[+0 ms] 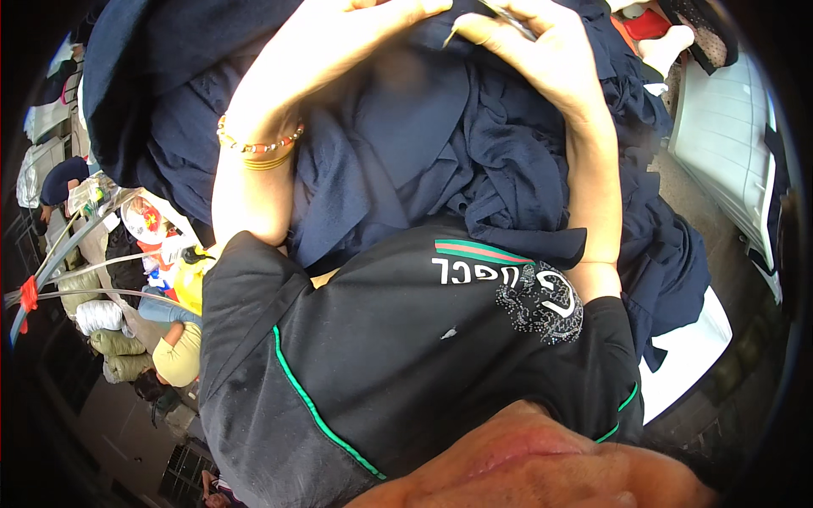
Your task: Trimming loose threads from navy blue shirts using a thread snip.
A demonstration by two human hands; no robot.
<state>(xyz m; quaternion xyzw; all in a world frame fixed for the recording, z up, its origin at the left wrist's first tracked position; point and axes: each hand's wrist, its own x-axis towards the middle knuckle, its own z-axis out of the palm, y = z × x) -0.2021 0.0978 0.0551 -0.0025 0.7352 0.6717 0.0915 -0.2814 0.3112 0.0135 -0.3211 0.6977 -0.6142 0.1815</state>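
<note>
A large heap of dark navy cloth (389, 127) lies across my lap and spreads up past the top edge. Over it, my left hand (377, 15) reaches in from the left, wearing bracelets at the wrist. Its fingers are pinched together, partly cut off by the top edge, so what they hold is hidden. Facing it, my right hand (529, 46) is curled round a thin silvery metal tool (513, 19), of which only a short length shows. A gap separates the two hands' fingertips, with navy cloth below them.
A white plastic panel (720, 127) stands at the right, and a white surface (699, 351) shows under the cloth's lower right edge. At the left are thin poles tied with a red strip (29, 294), bundled sacks (118, 343) and another person in yellow (178, 354).
</note>
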